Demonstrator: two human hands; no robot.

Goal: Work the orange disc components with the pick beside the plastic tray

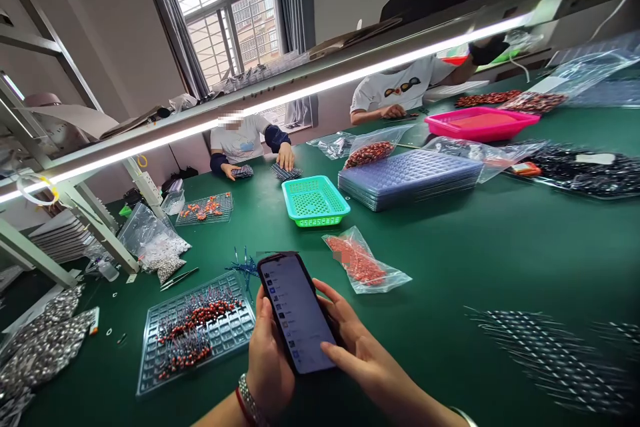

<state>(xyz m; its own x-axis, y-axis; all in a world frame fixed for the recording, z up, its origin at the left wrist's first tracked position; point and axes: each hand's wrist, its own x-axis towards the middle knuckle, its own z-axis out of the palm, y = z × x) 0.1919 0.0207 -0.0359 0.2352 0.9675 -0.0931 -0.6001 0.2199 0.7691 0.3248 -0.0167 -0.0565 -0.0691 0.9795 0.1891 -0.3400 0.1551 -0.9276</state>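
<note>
Head cam: the phone (pixel 299 317) is in front of the wearer, low & roughly mid-pic, held over the green table (pixel 430 340). It's slim w/ a dark edge & rounded corners, tilted so its top leans left. Screen's lit, pale greyish-lilac: a list w/ a column of small icons down the left side, text too small to read. L hand (pixel 270 357) is wrapped round the left edge, grasping it; metal bracelet (pixel 246 392) & a red band on that wrist. R hand (pixel 355 337) grasps the right side, fingers at/behind the edge, thumb over the lower R of the screen; can't tell if it's pressing.

Just L of the phone: clear tray (pixel 150 353) w/ rows of red-tipped, wire-legged parts. Blue pieces (pixel 245 265) lie by the phone's top L corner, tweezers (pixel 179 279) beyond the tray. Clear bag (pixel 395 280) of orange-red bits sits near the R hand, teal basket (pixel 316 200) farther back.
</note>
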